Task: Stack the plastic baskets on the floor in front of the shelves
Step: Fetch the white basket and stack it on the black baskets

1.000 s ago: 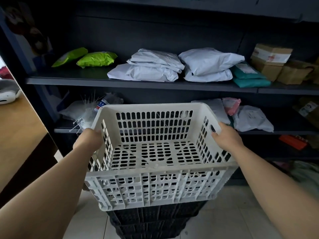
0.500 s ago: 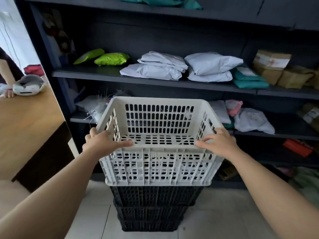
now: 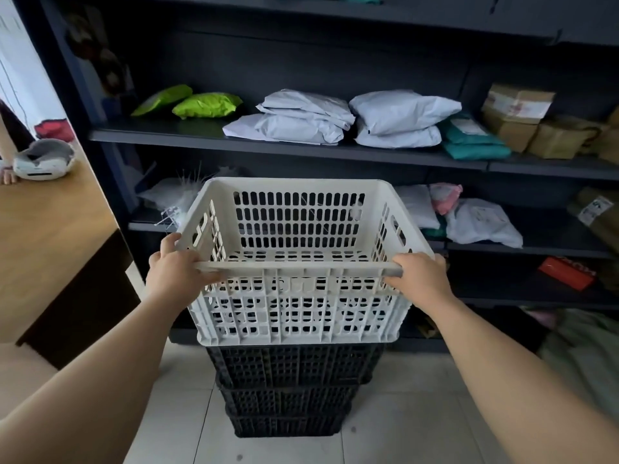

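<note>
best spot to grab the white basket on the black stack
By the thick rim of the white slotted plastic basket, at its two near corners, from the front, where the left hand and right hand grip it. It sits upright, open-topped, on the black plastic baskets, leaving the rim exposed.

A left hand [image 3: 177,276] and a right hand [image 3: 422,279] grip the near corners of a white slotted plastic basket [image 3: 294,308], with fingers curled round its rim. Below the fingers, this basket sits on a stack of black slotted plastic baskets [image 3: 291,390], which stands on a pale tiled floor [image 3: 402,430]. Beyond the fingertips rise dark metal shelves [image 3: 187,137] bearing white plastic mailer bags [image 3: 398,112] and lime-green bags [image 3: 207,104]. Left of the left hand's fingers stands a wooden table [image 3: 50,226].
</note>
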Tool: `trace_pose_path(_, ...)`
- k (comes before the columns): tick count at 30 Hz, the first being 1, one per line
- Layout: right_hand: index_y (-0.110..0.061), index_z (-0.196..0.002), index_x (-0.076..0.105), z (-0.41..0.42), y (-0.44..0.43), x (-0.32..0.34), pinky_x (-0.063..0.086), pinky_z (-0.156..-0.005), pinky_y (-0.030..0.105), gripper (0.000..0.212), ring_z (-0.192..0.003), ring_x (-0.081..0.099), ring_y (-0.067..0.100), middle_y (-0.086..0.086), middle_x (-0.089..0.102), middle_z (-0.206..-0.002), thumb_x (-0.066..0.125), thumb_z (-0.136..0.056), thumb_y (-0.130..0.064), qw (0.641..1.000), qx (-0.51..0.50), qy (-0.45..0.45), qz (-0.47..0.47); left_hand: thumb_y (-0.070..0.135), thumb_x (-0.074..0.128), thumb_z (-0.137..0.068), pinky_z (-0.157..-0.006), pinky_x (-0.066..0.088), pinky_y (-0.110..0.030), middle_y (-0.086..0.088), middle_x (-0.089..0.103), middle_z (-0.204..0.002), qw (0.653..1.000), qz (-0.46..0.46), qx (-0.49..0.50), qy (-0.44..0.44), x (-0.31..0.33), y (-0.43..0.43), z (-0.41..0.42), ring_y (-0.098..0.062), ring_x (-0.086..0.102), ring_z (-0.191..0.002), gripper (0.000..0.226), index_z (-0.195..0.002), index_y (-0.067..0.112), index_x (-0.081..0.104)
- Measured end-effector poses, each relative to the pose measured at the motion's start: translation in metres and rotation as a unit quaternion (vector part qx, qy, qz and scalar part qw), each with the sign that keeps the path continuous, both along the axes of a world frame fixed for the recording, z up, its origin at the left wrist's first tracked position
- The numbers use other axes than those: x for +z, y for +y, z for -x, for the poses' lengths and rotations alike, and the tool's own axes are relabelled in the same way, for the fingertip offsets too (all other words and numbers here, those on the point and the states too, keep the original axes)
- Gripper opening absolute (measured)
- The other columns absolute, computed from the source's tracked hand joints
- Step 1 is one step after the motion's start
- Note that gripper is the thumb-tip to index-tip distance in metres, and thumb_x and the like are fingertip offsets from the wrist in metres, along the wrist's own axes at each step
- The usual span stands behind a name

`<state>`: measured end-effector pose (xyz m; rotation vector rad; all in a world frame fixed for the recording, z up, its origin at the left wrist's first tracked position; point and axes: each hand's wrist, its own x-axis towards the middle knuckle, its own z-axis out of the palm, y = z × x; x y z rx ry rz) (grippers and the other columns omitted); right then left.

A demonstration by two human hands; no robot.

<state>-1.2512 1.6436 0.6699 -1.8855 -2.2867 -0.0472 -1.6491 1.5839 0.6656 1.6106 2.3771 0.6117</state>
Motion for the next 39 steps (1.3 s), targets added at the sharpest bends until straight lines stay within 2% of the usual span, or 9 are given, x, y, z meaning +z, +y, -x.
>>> trace_pose_path(4, -0.031, -0.057, 0.030, 0.008, 0.005, 0.003, 0.033, -0.085, 0.041, 0.047, -0.071, 0.048, 0.020, -0.010, 0.043, -0.058, 0.068, -0.083, -0.033, 1.000, 0.011, 0.003, -0.010, 0.056, 0.075, -0.069, -0.096, 0.043, -0.046, 0.003, 0.025, -0.150, 1.000, -0.025, -0.002, 0.000, -0.001, 0.006, 0.005, -0.035, 0.032, -0.128, 0.048, -0.097, 0.017, 0.070)
trace_pose_path(8, -0.034, -0.057, 0.029, 0.004, 0.005, 0.002, 0.033, -0.085, 0.042, 0.049, -0.066, 0.045, 0.017, -0.013, 0.040, -0.056, 0.070, -0.083, -0.031, 1.000, 0.010, -0.007, -0.021, 0.053, 0.073, -0.072, -0.090, 0.038, -0.039, 0.005, 0.033, -0.142, 0.999, -0.050, -0.015, 0.004, 0.000, 0.006, 0.001, -0.031, 0.034, -0.126, 0.046, -0.099, 0.016, 0.070)
trace_pose_path(11, -0.037, -0.059, 0.027, 0.005, 0.003, 0.003, 0.032, -0.087, 0.043, 0.050, -0.070, 0.043, 0.017, -0.016, 0.039, -0.058, 0.071, -0.081, -0.032, 1.000, 0.006, -0.009, -0.017, 0.055, 0.072, -0.073, -0.095, 0.039, -0.040, 0.005, 0.038, -0.137, 0.998, -0.057, -0.019, 0.015, 0.002, 0.006, 0.002, -0.031, 0.035, -0.125, 0.048, -0.103, 0.017, 0.070)
trace_pose_path(16, -0.036, -0.059, 0.027, 0.009, -0.001, 0.000, 0.031, -0.087, 0.043, 0.049, -0.073, 0.045, 0.018, -0.015, 0.038, -0.060, 0.070, -0.083, -0.033, 1.000, -0.001, -0.016, -0.011, 0.060, 0.072, -0.068, -0.086, 0.036, -0.032, 0.006, 0.048, -0.122, 0.997, -0.067, -0.032, -0.006, -0.003, 0.004, 0.008, -0.028, 0.036, -0.118, 0.049, -0.092, 0.017, 0.072)
trace_pose_path(21, -0.035, -0.060, 0.026, 0.006, -0.005, -0.001, 0.032, -0.087, 0.044, 0.049, -0.074, 0.045, 0.019, -0.015, 0.038, -0.062, 0.069, -0.084, -0.035, 1.000, 0.000, -0.014, -0.004, 0.063, 0.070, -0.068, -0.094, 0.040, -0.039, 0.002, 0.056, -0.117, 0.998, -0.054, -0.028, -0.009, -0.004, 0.000, 0.006, -0.030, 0.033, -0.123, 0.053, -0.095, 0.017, 0.070)
trace_pose_path(26, -0.033, -0.062, 0.023, 0.003, -0.006, -0.003, 0.032, -0.085, 0.043, 0.050, -0.077, 0.042, 0.018, -0.014, 0.037, -0.065, 0.068, -0.082, -0.035, 0.998, -0.006, -0.053, 0.015, 0.065, 0.067, -0.068, -0.094, 0.040, -0.042, 0.000, 0.060, -0.108, 0.999, -0.038, -0.025, -0.003, -0.003, -0.005, 0.003, -0.033, 0.032, -0.126, 0.052, -0.090, 0.018, 0.068)
trace_pose_path(33, -0.025, -0.075, 0.044, 0.007, -0.007, -0.011, 0.031, -0.081, 0.041, 0.022, -0.076, 0.046, 0.019, -0.013, 0.039, -0.066, 0.065, -0.082, -0.029, 0.998, -0.017, -0.061, 0.016, 0.068, 0.065, -0.069, -0.093, 0.044, -0.044, 0.000, 0.058, -0.115, 0.999, -0.023, -0.022, 0.013, -0.005, -0.013, 0.008, -0.033, 0.028, -0.129, 0.054, -0.093, 0.020, 0.068)
trace_pose_path(36, -0.024, -0.078, 0.046, 0.006, -0.005, -0.014, 0.030, -0.083, 0.042, 0.020, -0.078, 0.045, 0.019, -0.011, 0.045, -0.070, 0.064, -0.084, -0.029, 0.998, -0.019, -0.068, 0.007, 0.069, 0.059, -0.073, -0.100, 0.037, -0.046, -0.001, 0.057, -0.117, 0.998, 0.014, -0.036, 0.047, -0.004, -0.008, 0.006, -0.036, 0.025, -0.131, 0.052, -0.094, 0.022, 0.067)
trace_pose_path(39, -0.024, -0.077, 0.046, 0.008, -0.004, -0.014, 0.030, -0.084, 0.042, 0.020, -0.078, 0.045, 0.019, -0.012, 0.044, -0.070, 0.064, -0.085, -0.029, 0.998, -0.019, -0.065, -0.003, 0.070, 0.057, -0.074, -0.104, 0.031, -0.047, -0.001, 0.058, -0.115, 0.998, 0.010, -0.039, 0.056, -0.009, -0.003, 0.009, -0.037, 0.027, -0.131, 0.051, -0.091, 0.023, 0.066)
